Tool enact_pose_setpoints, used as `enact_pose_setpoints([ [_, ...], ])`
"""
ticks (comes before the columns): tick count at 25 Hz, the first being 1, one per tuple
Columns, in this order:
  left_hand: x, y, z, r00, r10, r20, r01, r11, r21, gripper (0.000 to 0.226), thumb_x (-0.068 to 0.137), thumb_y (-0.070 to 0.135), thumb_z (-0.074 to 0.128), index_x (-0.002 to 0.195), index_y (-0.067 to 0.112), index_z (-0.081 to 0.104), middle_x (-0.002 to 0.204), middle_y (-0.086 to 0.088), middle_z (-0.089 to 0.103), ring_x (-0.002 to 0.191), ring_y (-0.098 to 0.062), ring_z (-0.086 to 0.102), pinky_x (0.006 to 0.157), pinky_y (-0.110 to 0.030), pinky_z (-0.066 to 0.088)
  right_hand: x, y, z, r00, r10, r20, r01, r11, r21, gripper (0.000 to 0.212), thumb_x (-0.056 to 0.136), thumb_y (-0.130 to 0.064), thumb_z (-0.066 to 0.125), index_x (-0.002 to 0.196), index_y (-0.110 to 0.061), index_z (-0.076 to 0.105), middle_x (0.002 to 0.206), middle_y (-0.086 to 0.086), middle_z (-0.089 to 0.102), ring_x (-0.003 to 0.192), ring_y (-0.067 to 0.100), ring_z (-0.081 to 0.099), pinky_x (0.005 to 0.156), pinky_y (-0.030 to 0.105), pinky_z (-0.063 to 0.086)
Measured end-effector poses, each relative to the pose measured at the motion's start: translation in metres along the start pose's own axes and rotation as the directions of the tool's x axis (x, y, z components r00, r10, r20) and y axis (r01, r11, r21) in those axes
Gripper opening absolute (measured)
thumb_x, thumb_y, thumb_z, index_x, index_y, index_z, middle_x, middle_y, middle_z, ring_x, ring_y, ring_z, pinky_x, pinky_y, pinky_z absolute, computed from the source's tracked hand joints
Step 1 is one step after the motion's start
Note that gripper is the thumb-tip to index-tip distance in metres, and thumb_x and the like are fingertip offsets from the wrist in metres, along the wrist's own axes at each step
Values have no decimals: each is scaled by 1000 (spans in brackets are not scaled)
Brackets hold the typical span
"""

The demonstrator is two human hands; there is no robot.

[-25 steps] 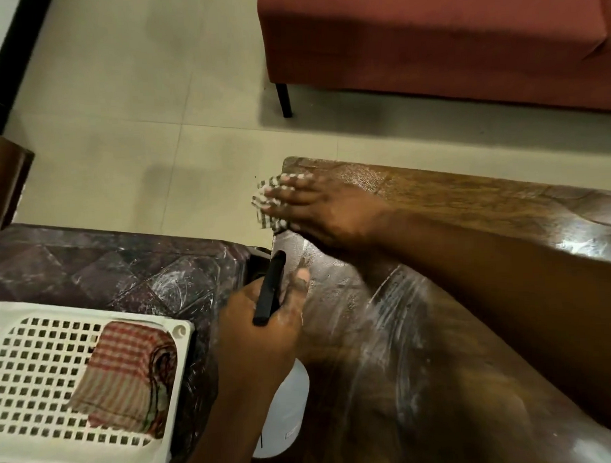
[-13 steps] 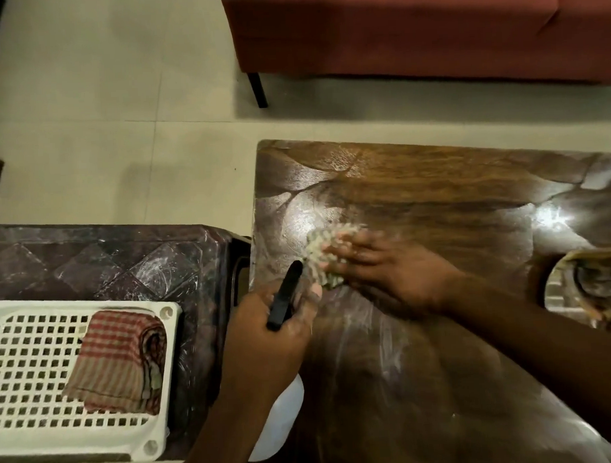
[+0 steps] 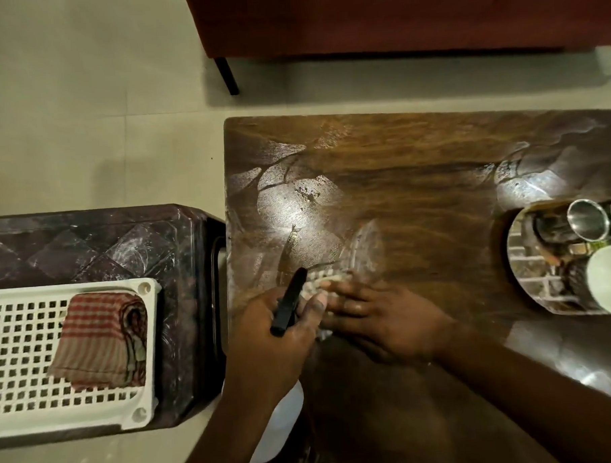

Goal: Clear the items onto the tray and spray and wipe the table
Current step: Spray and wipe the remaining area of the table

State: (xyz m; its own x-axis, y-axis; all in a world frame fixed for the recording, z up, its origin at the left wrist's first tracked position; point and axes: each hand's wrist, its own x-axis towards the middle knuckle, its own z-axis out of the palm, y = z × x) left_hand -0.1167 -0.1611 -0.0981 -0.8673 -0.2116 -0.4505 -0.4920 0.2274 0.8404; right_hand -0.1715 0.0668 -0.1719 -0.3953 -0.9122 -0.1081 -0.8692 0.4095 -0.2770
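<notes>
While the left grip [image 3: 277,334] clasps the spray bottle [image 3: 282,424] at the near edge of the desk [image 3: 417,177], the right grip [image 3: 378,319] presses a cloth [image 3: 316,281] flat with straight fingers.

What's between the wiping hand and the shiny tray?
Nothing, just bare wooden table, seen in the head view, from the right hand to the tray.

Left hand [image 3: 277,337] curled round spray bottle [image 3: 278,426], thumb extended. Right hand [image 3: 385,319] flat, fingers straight, pressing cloth [image 3: 316,278].
</notes>
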Motion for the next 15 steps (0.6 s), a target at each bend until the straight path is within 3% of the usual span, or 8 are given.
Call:
enact_pose_setpoints([
  [3,-10,-3,-1,1000,-2,11,2,1000,8,52,94,32,80,55,15,49,44,4,43,43,-16,47,52,-33,41,-9,52,-16,883,435,-175,-443,896,-7,48,111,-32,45,159,-27,48,168,5,44,156,30,37,125,43,35],
  [6,-19,-2,2,999,-44,-19,44,999,10,52,91,38,82,57,11,52,47,-6,45,48,-27,54,58,-46,50,36,47,-20,362,895,-260,-856,430,288,53,109,-25,45,162,-21,43,171,10,36,159,33,29,130,45,25],
  [7,-21,-2,1,997,-68,-24,68,998,-1,53,91,41,81,59,9,53,50,-9,47,51,-31,56,62,-50,53,52,24,-13,281,931,-231,-879,347,327,54,108,-26,44,162,-19,41,172,10,34,161,33,26,131,46,22],
  [8,-22,-2,1,997,-77,-22,77,997,-6,54,91,42,81,61,7,53,51,-11,48,52,-35,57,63,-52,54,61,-3,-4,316,922,-224,-870,376,319,55,107,-27,45,161,-19,42,171,9,36,160,32,26,130,49,23],
  [10,-26,-4,-1,998,-63,-15,63,998,-14,52,91,44,79,65,5,57,50,-6,50,53,-36,60,58,-50,53,55,-58,16,680,709,-187,-678,705,207,50,102,-31,51,151,-22,55,163,5,50,157,31,33,125,54,33],
  [12,-30,-4,-5,998,-39,-40,38,999,-22,39,91,44,78,73,11,67,53,0,60,53,-26,65,54,-45,53,35,-73,22,986,138,-94,-127,985,115,38,106,-36,50,137,-24,67,150,2,63,152,29,41,119,55,43],
  [14,-34,-9,-9,995,-46,-83,43,998,-34,33,92,40,77,79,11,71,58,-5,65,56,-28,67,56,-49,55,40,-26,5,965,-260,31,256,963,80,40,111,-36,40,143,-26,62,156,1,58,154,27,40,123,50,39],
  [15,-36,-12,-11,993,-62,-96,58,997,-44,35,93,37,78,77,6,69,58,-12,63,56,-34,65,59,-53,55,53,0,-4,964,-260,52,259,966,19,45,111,-36,36,151,-28,55,164,0,50,157,25,36,125,47,35],
])
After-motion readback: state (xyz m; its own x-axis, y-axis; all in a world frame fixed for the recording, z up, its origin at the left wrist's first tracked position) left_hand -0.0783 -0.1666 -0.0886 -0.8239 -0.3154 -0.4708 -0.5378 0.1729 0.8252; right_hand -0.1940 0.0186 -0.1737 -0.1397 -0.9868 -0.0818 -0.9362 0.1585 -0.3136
